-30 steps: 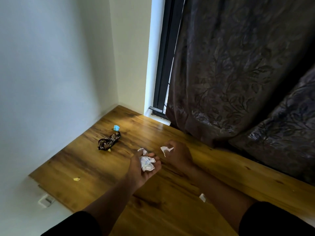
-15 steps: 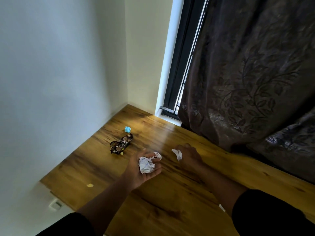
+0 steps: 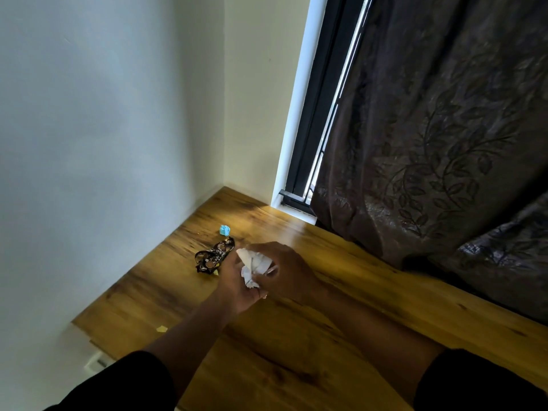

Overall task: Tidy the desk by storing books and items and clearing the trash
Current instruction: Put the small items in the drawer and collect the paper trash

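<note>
White crumpled paper [image 3: 254, 266] is sitting between my hands above the wooden desk [image 3: 341, 307]. My left hand [image 3: 237, 284] is cupping it from below, my right hand [image 3: 286, 269] is gripping it from the right; half a second ago they were apart. Just left, a black wrapper [image 3: 213, 256] is lying, a blue scrap [image 3: 224, 230] farther off. Bare wood is stretching toward the near edge; a dark curtain [image 3: 430, 143] is hanging at right.

A dark leaf-patterned curtain [image 3: 430, 137] hangs beside a black window frame [image 3: 318, 114].
</note>
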`<state>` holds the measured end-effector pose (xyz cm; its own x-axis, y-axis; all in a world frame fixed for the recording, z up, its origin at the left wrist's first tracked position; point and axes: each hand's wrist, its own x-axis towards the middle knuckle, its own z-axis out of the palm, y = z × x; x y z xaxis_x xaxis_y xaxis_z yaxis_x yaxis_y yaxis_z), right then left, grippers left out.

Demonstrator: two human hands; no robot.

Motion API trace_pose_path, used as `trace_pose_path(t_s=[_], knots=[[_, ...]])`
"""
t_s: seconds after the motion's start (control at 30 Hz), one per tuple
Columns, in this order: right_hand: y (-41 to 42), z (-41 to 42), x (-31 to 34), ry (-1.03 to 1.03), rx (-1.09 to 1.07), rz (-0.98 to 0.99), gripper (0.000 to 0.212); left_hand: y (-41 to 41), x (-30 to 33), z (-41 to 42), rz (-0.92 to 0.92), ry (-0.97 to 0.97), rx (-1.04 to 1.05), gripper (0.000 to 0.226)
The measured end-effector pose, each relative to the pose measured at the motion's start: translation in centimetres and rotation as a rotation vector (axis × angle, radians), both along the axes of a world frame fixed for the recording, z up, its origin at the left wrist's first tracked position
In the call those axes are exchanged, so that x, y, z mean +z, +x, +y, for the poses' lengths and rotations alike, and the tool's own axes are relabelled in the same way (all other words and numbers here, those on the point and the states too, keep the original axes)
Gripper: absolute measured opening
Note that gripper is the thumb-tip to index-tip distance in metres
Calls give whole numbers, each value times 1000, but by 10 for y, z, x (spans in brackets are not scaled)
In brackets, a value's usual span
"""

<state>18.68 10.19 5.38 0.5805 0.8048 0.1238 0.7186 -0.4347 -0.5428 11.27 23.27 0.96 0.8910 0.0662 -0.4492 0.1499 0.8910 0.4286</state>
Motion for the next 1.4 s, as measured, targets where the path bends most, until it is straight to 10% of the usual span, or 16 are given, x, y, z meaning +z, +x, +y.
trace_pose_path(t_s=[0.23, 0.6, 1.07, 1.4], knots=[[-12, 3, 16, 101, 3, -42, 41, -16, -6, 22, -66, -105, 82, 58], [29, -10, -44, -416, -129, -21, 38, -43, -18, 43, 34, -26, 85, 73], [16, -2, -32, -33, -296, -9, 19, -50, -36, 42, 42, -25, 70, 77], [-23, 49, 1, 86, 112, -106, 42, -42, -14, 28, 80, -78, 26, 92]])
